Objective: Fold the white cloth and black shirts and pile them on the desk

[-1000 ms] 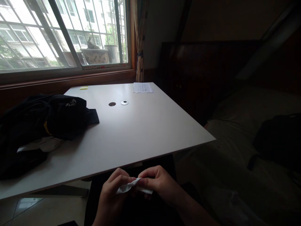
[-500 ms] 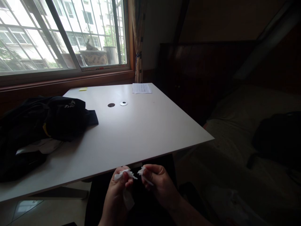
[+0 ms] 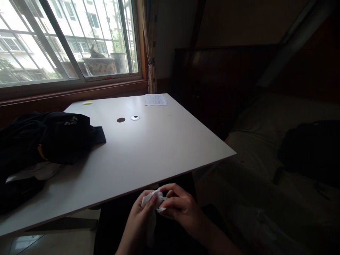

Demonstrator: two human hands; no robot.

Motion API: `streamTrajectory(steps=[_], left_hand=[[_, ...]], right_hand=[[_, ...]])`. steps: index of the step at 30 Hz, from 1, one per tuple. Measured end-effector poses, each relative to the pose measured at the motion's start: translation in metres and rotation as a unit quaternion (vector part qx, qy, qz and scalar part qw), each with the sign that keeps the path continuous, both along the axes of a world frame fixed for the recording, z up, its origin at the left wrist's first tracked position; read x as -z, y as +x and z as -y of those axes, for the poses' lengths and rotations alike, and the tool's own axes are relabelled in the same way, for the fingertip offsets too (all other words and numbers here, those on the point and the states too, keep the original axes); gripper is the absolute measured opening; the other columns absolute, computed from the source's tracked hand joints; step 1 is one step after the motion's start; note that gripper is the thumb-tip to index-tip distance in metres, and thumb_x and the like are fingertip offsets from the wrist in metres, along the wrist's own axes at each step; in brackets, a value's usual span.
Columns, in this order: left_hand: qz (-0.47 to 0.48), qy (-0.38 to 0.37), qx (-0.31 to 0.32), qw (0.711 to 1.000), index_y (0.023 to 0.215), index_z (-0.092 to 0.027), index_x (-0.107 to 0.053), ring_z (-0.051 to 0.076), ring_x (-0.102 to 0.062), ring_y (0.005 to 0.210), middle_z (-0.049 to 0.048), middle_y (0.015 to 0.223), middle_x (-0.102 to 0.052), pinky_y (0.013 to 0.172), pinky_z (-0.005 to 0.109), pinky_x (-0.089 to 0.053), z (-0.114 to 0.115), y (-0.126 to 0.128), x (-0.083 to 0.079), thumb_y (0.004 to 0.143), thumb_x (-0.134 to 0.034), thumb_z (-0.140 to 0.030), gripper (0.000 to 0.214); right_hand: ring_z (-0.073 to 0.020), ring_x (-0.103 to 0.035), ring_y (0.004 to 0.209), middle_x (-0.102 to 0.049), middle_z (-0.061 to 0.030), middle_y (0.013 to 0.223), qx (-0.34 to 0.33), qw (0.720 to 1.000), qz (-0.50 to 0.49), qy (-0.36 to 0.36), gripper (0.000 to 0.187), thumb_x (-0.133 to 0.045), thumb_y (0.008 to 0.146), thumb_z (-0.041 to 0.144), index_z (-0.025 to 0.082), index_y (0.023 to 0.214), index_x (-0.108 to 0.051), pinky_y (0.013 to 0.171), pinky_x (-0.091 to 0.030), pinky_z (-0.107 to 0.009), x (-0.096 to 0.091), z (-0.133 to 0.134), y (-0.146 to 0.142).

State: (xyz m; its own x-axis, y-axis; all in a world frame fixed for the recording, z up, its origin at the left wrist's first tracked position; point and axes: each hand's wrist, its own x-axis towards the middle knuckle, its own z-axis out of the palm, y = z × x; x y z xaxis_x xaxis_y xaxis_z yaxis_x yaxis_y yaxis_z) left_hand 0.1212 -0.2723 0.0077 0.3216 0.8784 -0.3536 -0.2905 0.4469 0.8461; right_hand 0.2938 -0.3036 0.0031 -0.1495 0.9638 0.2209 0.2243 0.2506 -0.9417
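Observation:
Crumpled white tissue is pinched between the thumb and fingers of my left hand, just in front of the table's near edge. A strip of it hangs down below that hand, over my dark clothing. My right hand is close against the left, its fingers curled round a smaller torn piece of tissue. The two hands meet at the tissue, and I cannot tell whether the pieces are joined there.
The white table stretches ahead. On it lie a dark garment at left, papers at the back, a yellow slip, a dark disc and a cable-hole ring. A dark bag lies at right.
My hands were apart, each with a piece of tissue; now they have come together. The right hand's fingers have opened a little over the left's tissue. The view has shifted slightly right.

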Motion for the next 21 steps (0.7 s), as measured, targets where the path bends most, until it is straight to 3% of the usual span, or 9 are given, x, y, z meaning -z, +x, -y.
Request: streamTrajectory(steps=[3,7,10,12,14,16,18,21], left_hand=[[-0.019,0.007,0.031,0.999,0.091,-0.018,-0.065,0.018,-0.062,0.071,0.0033,0.079,-0.068,0.065,0.023,-0.048,0.003,0.012,0.002,0.072,-0.083,-0.054,0.044],[-0.065,0.007,0.102,0.993,0.098,-0.02,-0.062,0.019,-0.064,0.068,0.0018,0.077,-0.068,0.062,0.025,-0.049,0.005,0.026,0.018,0.074,-0.08,-0.057,0.048],[-0.1,0.009,0.146,0.984,0.107,-0.02,-0.062,0.023,-0.069,0.078,0.0052,0.088,-0.072,0.066,0.029,-0.053,0.006,0.036,0.033,0.076,-0.077,-0.059,0.051],[-0.099,0.018,0.153,0.983,0.11,-0.02,-0.062,0.028,-0.07,0.091,0.0095,0.104,-0.072,0.074,0.033,-0.056,0.006,0.039,0.043,0.078,-0.076,-0.059,0.053],[-0.092,0.026,0.15,0.984,0.115,-0.019,-0.06,0.031,-0.069,0.103,0.0125,0.117,-0.069,0.084,0.038,-0.057,0.005,0.039,0.054,0.081,-0.073,-0.058,0.054],[-0.092,0.033,0.15,0.984,0.121,-0.02,-0.057,0.032,-0.066,0.112,0.0127,0.123,-0.066,0.093,0.041,-0.055,0.003,0.035,0.063,0.085,-0.071,-0.057,0.054],[-0.102,0.035,0.156,0.982,0.124,-0.02,-0.056,0.031,-0.064,0.117,0.0114,0.124,-0.066,0.098,0.041,-0.053,0.0,0.029,0.07,0.087,-0.069,-0.056,0.052],[-0.12,0.018,0.163,0.979,0.124,-0.021,-0.058,0.03,-0.063,0.119,0.0097,0.124,-0.068,0.1,0.037,-0.052,-0.002,0.024,0.074,0.086,-0.071,-0.055,0.052]], right_hand=[[-0.0165,-0.064,0.102,-0.068,-0.0028,0.117,0.048,0.998,0.039,0.031,0.009,-0.07,0.093,0.025,0.027,0.097,-0.077,0.09,-0.052,-0.029,0.007,0.008,0.005],[-0.0161,-0.067,0.094,-0.074,-0.0016,0.098,0.1,0.991,0.079,0.046,0.011,-0.067,0.094,0.024,0.026,0.099,-0.077,0.089,-0.052,-0.029,0.014,0.023,0.023],[-0.0174,-0.069,0.091,-0.075,-0.0032,0.096,0.145,0.988,0.056,0.003,0.011,-0.068,0.093,0.031,0.025,0.091,-0.078,0.083,-0.054,-0.029,0.029,0.042,0.057],[-0.0207,-0.069,0.095,-0.075,-0.0051,0.099,0.229,0.972,0.048,-0.033,0.017,-0.069,0.091,0.039,0.024,0.089,-0.078,0.088,-0.054,-0.032,0.048,0.061,0.095],[-0.025,-0.069,0.098,-0.075,-0.0064,0.099,0.394,0.916,0.042,-0.059,0.027,-0.074,0.083,0.049,0.023,0.085,-0.078,0.092,-0.053,-0.037,0.07,0.089,0.141],[-0.0276,-0.069,0.094,-0.075,-0.0076,0.094,0.575,0.811,0.033,-0.101,0.036,-0.076,0.079,0.054,0.019,0.083,-0.076,0.09,-0.055,-0.041,0.088,0.125,0.182],[-0.0255,-0.067,0.098,-0.071,-0.0088,0.107,0.672,0.732,0.032,-0.109,0.034,-0.068,0.09,0.048,0.016,0.102,-0.072,0.089,-0.056,-0.043,0.098,0.162,0.209],[-0.0228,-0.064,0.105,-0.061,-0.0098,0.133,0.769,0.631,0.032,-0.094,0.029,-0.06,0.098,0.041,0.024,0.12,-0.065,0.085,-0.057,-0.041,0.1,0.201,0.22]])
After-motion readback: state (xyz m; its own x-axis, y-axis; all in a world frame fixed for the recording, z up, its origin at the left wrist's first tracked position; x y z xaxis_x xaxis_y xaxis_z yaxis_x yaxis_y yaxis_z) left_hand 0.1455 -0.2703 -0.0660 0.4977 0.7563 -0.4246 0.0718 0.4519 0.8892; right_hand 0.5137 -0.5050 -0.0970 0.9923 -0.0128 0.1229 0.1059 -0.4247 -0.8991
